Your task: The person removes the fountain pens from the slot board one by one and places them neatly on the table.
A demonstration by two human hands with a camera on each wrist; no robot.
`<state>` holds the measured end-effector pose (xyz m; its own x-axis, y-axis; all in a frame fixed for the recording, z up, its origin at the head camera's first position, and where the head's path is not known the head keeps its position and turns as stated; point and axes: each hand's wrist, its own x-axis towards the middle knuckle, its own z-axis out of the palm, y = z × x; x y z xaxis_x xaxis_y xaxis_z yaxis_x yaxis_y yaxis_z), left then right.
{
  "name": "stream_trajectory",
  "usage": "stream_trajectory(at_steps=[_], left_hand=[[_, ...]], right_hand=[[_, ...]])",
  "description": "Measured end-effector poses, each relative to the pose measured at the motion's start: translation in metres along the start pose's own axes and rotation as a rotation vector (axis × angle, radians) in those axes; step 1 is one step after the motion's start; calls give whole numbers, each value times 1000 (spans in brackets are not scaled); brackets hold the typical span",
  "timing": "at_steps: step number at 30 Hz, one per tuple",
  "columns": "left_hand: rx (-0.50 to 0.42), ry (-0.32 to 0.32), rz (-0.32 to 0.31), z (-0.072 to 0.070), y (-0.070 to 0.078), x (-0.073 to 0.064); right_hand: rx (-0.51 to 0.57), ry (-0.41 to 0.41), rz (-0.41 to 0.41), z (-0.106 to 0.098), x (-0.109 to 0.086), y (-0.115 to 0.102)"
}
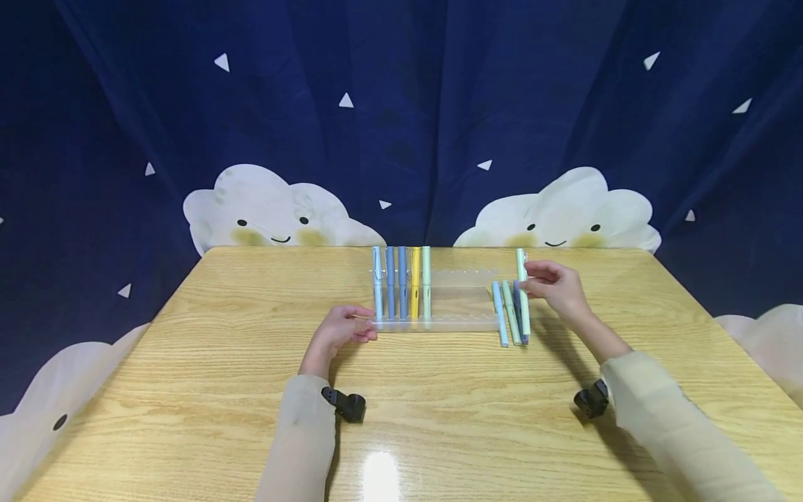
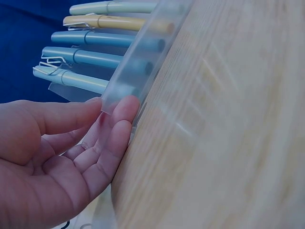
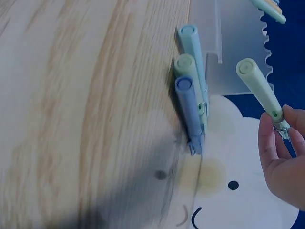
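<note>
Status: five pens seated in the clear plastic rack with a scalloped rear rail [image 1: 464,323], all side by side at its left end. Order from left: light-blue pen with wire clip [image 1: 378,296], mid-blue pen [image 1: 390,293], second mid-blue pen [image 1: 403,293], yellow pen with wire clip [image 1: 415,300], pale-green slim pen [image 1: 426,296]. Rail runs on to the right with notches to spare.

Left: one pen in hand, three loose. Right hand [image 1: 558,289] pinches a pale-mint cylindrical pen [image 3: 259,86] near its clip, raised off the surface. Loose on the wood-grain surface [image 1: 439,397], bunched just beside the rack's right end: sky-blue pen [image 3: 191,45], soft-green pen [image 3: 186,67], indigo pen [image 3: 188,105]. I'd call it a bit past half.

Left hand [image 1: 341,326] has thumb and fingers closed on the rack's near left corner, probably steadying it.

Materials: barrels smooth, likely plastic, with round flat ends; clips look like bent metal wire. Rack is thin, translucent, straight front lip. Surface has streaky grain, slight gloss.
</note>
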<state>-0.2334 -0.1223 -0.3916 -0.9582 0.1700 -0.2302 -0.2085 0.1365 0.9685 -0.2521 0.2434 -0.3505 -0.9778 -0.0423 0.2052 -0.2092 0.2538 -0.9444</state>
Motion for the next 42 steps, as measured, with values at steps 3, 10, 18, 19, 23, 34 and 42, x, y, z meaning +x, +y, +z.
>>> stream_trajectory(at_steps=[3, 10, 18, 19, 23, 34, 42], left_hand=[[-1, 3, -1, 0, 0, 0], [8, 3, 0, 0, -1, 1], [2, -3, 9, -1, -2, 1], [2, 0, 6, -1, -2, 1], [4, 9, -3, 0, -1, 1], [2, 3, -3, 0, 0, 1], [8, 4, -2, 0, 0, 0]], right_hand=[[23, -12, 20, -9, 4, 13], [36, -4, 62, -26, 21, 56], [-46, -41, 157, -21, 2, 15], [-32, -48, 154, -22, 2, 18], [86, -76, 134, -29, 6, 32], [-50, -57, 268, -31, 14, 49], [-80, -69, 334, -25, 12, 42]])
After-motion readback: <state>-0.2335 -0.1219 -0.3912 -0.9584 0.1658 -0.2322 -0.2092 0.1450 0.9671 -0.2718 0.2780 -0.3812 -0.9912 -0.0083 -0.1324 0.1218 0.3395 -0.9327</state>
